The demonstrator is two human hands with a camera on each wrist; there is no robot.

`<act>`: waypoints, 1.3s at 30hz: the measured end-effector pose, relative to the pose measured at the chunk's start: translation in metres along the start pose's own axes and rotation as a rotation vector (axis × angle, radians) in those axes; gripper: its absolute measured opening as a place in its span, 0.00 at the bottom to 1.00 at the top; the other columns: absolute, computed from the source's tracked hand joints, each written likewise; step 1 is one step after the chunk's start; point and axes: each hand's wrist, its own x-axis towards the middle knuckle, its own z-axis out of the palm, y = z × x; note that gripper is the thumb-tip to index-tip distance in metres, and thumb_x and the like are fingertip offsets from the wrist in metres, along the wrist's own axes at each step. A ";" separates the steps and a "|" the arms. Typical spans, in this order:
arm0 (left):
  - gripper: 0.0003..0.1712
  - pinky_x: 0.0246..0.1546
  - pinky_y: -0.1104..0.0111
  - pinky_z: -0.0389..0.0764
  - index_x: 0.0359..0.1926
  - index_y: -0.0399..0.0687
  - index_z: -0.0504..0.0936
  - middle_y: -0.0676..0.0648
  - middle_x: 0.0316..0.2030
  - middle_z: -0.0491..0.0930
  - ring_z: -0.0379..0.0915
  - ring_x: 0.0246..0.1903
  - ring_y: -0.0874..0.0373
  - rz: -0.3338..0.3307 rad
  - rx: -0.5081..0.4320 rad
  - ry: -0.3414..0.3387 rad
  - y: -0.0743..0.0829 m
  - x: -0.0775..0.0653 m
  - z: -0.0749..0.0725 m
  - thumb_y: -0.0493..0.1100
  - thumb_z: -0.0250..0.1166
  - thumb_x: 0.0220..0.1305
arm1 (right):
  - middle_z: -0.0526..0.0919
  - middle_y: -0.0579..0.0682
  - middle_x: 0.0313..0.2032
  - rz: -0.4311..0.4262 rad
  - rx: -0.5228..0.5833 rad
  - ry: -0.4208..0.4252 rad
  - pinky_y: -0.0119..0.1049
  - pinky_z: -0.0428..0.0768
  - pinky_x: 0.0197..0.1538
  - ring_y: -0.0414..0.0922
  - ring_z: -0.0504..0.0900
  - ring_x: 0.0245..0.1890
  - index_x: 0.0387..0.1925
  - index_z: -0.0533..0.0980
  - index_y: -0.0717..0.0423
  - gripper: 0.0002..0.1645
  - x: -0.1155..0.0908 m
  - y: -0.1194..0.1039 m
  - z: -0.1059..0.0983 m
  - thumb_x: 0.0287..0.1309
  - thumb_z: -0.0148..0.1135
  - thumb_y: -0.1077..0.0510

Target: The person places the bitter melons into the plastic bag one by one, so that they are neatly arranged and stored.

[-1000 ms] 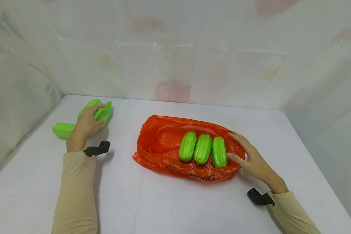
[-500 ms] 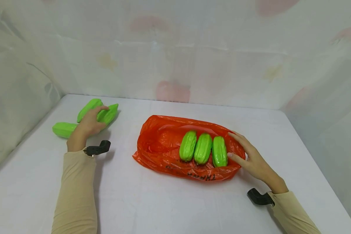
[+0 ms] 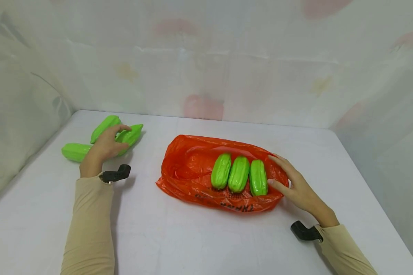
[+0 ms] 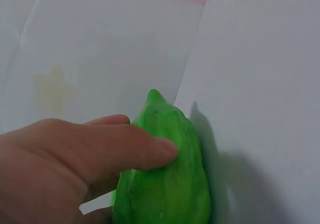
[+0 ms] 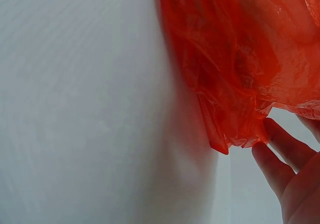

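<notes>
Red plastic bag [image 3: 206, 200], one, dark-lettered, mouth open, mid-table on a white tabletop [image 3: 179, 240]; dial read from the person's side, twelve at the backdrop [image 3: 206, 68]. Contents: three ridged green vegetables [image 3: 239, 175], side by side toward three o'clock. Right hand [image 3: 297, 191]: at the bag's three o'clock end, thumb and forefinger parted, touching the rim. Left hand [image 3: 106, 143]: well apart from the right, at the bag's ten, thumb and fingers gripping a matching vegetable [image 3: 132, 133]; whether this touches the tabletop, I cannot tell. Beside that hand: far vegetable [image 3: 104, 128] at twelve, near vegetable [image 3: 73, 152] toward nine, partly hidden.
</notes>
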 end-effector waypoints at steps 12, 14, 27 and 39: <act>0.31 0.66 0.34 0.57 0.69 0.42 0.64 0.24 0.70 0.56 0.51 0.69 0.25 -0.054 0.024 -0.056 0.007 0.001 0.002 0.42 0.62 0.68 | 0.57 0.60 0.74 -0.006 0.006 -0.004 0.72 0.62 0.65 0.65 0.58 0.73 0.75 0.58 0.50 0.39 0.002 -0.001 0.000 0.66 0.61 0.57; 0.32 0.66 0.34 0.56 0.69 0.41 0.64 0.24 0.71 0.55 0.50 0.69 0.25 -0.056 0.024 -0.066 0.008 0.001 0.002 0.42 0.62 0.68 | 0.57 0.60 0.74 -0.006 0.006 -0.005 0.72 0.62 0.65 0.65 0.58 0.73 0.75 0.58 0.50 0.39 0.002 -0.001 0.001 0.66 0.61 0.57; 0.33 0.62 0.34 0.63 0.70 0.47 0.64 0.25 0.70 0.58 0.56 0.66 0.26 -0.052 0.011 -0.057 0.013 -0.001 0.002 0.42 0.63 0.66 | 0.57 0.60 0.74 -0.008 0.003 -0.002 0.72 0.63 0.64 0.65 0.58 0.72 0.75 0.58 0.51 0.40 0.001 -0.002 0.001 0.66 0.61 0.57; 0.37 0.47 0.49 0.78 0.74 0.48 0.59 0.26 0.70 0.58 0.61 0.64 0.27 -0.025 -0.055 -0.066 0.023 -0.003 -0.004 0.43 0.63 0.67 | 0.57 0.60 0.74 -0.005 0.003 0.000 0.72 0.63 0.64 0.65 0.58 0.72 0.75 0.58 0.51 0.39 0.001 -0.002 0.000 0.66 0.61 0.57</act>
